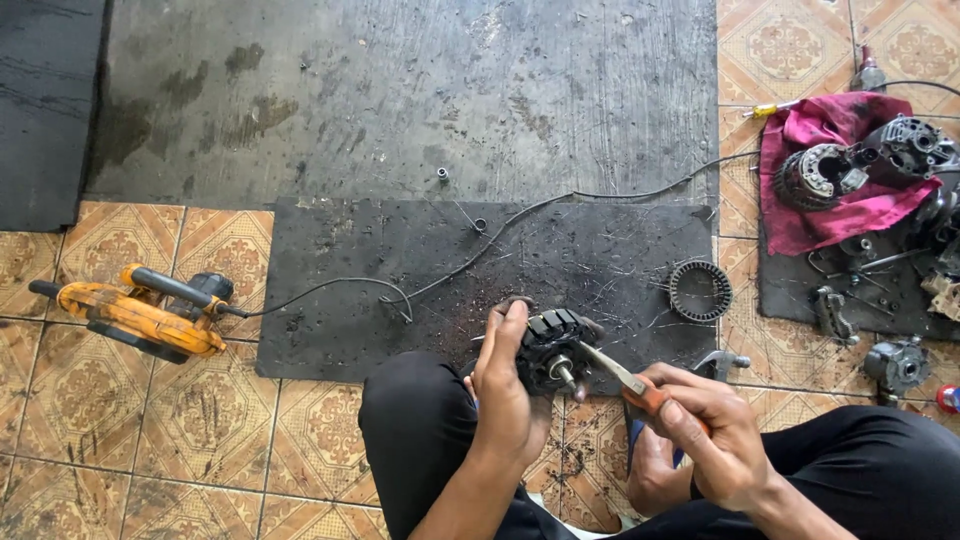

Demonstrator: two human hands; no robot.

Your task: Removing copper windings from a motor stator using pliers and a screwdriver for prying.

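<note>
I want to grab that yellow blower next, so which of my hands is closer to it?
Left. The left hand, gripping the black rotor, sits on the blower's side of it; the yellow blower lies far to its left. The right hand, holding the orange-handled screwdriver, is farther right.

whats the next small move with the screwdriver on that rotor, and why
Probably press the screwdriver tip a little further in beside the shaft of the black rotor and lever gently. The right hand already has the blade touching the rotor's end face, and the left hand grips the rotor steady above the knee.
</note>
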